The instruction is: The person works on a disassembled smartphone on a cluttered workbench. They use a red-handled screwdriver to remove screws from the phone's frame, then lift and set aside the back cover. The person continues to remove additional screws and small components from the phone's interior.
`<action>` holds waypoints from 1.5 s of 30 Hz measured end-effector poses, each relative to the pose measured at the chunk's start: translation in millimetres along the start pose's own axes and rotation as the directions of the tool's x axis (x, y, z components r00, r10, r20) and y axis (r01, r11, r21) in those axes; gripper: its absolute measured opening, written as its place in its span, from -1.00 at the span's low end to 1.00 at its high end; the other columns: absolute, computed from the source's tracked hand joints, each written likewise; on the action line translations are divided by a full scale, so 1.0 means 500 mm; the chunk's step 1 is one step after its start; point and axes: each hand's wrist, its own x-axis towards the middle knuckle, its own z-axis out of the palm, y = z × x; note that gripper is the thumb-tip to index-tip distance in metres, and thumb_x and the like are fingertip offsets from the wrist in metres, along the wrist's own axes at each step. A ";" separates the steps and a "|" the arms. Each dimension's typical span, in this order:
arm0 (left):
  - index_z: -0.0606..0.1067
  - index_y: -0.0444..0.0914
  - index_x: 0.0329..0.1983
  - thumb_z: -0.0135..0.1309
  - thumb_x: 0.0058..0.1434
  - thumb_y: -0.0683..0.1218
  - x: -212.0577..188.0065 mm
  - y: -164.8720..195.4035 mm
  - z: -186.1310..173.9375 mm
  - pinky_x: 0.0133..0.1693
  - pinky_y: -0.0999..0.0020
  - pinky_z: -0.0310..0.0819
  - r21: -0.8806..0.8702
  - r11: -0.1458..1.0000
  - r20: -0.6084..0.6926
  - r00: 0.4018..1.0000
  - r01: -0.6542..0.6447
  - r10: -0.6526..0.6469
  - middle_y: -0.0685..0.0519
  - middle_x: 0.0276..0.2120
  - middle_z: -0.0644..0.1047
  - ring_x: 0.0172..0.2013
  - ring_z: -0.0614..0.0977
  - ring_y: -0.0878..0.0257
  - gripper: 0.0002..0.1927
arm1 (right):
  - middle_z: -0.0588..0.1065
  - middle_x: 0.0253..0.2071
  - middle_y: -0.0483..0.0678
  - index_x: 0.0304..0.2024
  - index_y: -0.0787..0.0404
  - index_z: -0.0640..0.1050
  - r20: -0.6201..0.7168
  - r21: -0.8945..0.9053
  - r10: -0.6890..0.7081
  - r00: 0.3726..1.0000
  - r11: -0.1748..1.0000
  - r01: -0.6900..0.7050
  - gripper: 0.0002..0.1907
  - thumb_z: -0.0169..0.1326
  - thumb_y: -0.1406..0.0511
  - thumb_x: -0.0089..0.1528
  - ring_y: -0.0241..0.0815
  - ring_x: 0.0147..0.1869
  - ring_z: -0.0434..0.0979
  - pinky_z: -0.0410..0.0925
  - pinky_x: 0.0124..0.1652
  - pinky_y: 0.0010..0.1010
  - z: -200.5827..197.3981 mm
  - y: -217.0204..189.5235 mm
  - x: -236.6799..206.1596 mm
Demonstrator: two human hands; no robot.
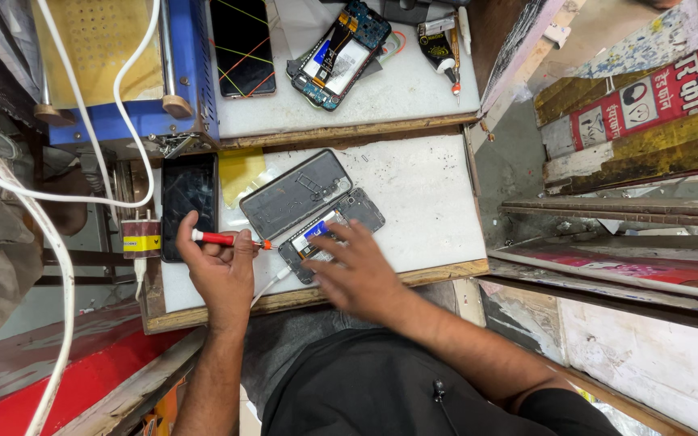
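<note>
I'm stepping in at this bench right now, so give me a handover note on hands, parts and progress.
Left hand: grips the red screwdriver, tip by the opened phone.
Right hand: open, fingers spread on that phone.
Back cover: off, lying beside the phone on the white board.
Done: cover removed, insides exposed.
Left: phone open, cover not refitted.

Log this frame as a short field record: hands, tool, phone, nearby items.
left hand: grips a red-handled screwdriver, tip at the opened phone
right hand: fingers spread flat on the opened phone
back cover: grey, lying apart beside the phone
dark phone: screen up, left of the hands
second opened phone: on the upper shelf
white board: work surface under the phone
</note>
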 end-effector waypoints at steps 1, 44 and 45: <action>-0.02 -0.25 0.50 0.12 0.39 -0.25 0.000 -0.003 -0.001 -0.16 0.35 0.67 -0.014 1.000 -0.004 1.000 0.003 -0.003 -0.13 -0.22 0.60 -0.22 0.70 0.24 -0.25 | 0.39 0.30 0.01 0.13 0.02 0.55 0.029 0.016 0.012 1.000 1.000 -0.013 -0.57 0.25 0.21 0.21 0.13 0.48 0.23 0.06 0.42 0.18 0.006 -0.015 0.004; 0.08 -0.24 0.29 0.24 0.29 -0.31 -0.016 0.015 -0.009 -0.28 0.26 0.64 0.364 0.623 0.307 0.721 -0.692 0.621 -0.11 -0.30 0.60 -0.29 0.72 0.05 -0.33 | 0.38 0.32 -0.01 0.19 -0.01 0.53 0.104 0.018 0.093 0.990 0.995 -0.095 -0.53 0.23 0.15 0.22 0.13 0.51 0.21 0.08 0.43 0.17 0.000 -0.042 0.028; 0.08 -0.25 0.29 0.24 0.29 -0.31 -0.016 0.017 -0.009 -0.28 0.26 0.64 0.360 0.631 0.299 0.726 -0.687 0.619 -0.11 -0.30 0.60 -0.29 0.72 0.06 -0.32 | 0.38 0.32 -0.01 0.19 -0.01 0.53 0.095 0.028 0.096 0.991 0.995 -0.099 -0.52 0.23 0.15 0.21 0.13 0.51 0.21 0.08 0.42 0.17 -0.001 -0.043 0.028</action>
